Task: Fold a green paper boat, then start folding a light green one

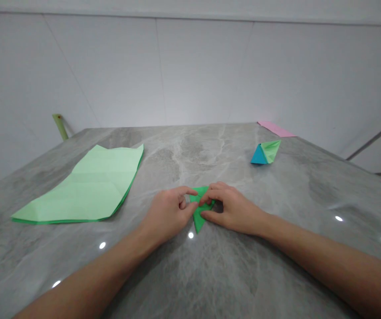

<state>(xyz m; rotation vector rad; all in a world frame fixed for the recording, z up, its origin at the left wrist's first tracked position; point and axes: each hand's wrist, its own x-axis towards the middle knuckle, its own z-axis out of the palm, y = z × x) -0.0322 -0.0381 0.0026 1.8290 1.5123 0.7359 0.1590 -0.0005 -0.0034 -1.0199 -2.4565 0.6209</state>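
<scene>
A small piece of green folded paper [198, 217] lies on the grey marbled table, its lower corner tapering to a point toward me. From the left, my left hand [170, 210] has thumb and index finger on the paper's left edge, with the other fingers curled in. My right hand [232, 206] bends its fingers over the paper's right side, fingertips and thumb pressing on it. Both hands cover parts of the paper, so its full outline is hidden.
A large stack of light green paper sheets [94, 181] with curled edges lies to the left. At the back right stands a folded blue and green paper piece [265, 153]. Pink paper [277, 129] lies at the far right edge of the table [190, 150], near the white wall.
</scene>
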